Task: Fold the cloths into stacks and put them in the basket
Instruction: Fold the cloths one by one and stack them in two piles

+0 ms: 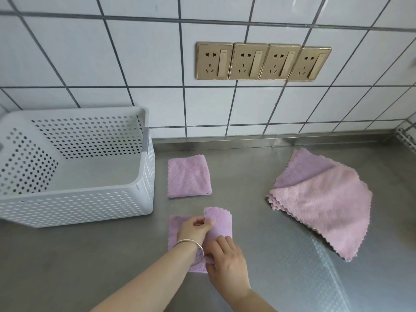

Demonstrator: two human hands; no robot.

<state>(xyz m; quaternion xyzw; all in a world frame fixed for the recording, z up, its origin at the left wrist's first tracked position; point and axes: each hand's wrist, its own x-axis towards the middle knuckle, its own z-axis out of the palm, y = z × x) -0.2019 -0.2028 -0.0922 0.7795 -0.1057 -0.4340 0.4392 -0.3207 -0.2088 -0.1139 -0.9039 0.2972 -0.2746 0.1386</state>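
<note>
A purple cloth (221, 224) lies half folded on the steel counter near the front edge. My left hand (194, 228) pinches its raised top fold. My right hand (226, 264) grips the cloth's lower edge, fingers curled on it, partly behind my left wrist. A folded purple cloth (189, 176) lies flat just beyond. A pile of unfolded cloths (319, 201), pink on top of purple, sits to the right. The white perforated basket (90, 203) stands at the left with nothing inside.
The steel counter (258, 244) runs to a tiled wall at the back. A row of gold wall sockets (262, 61) is above. A metal fitting (407, 136) shows at the far right corner.
</note>
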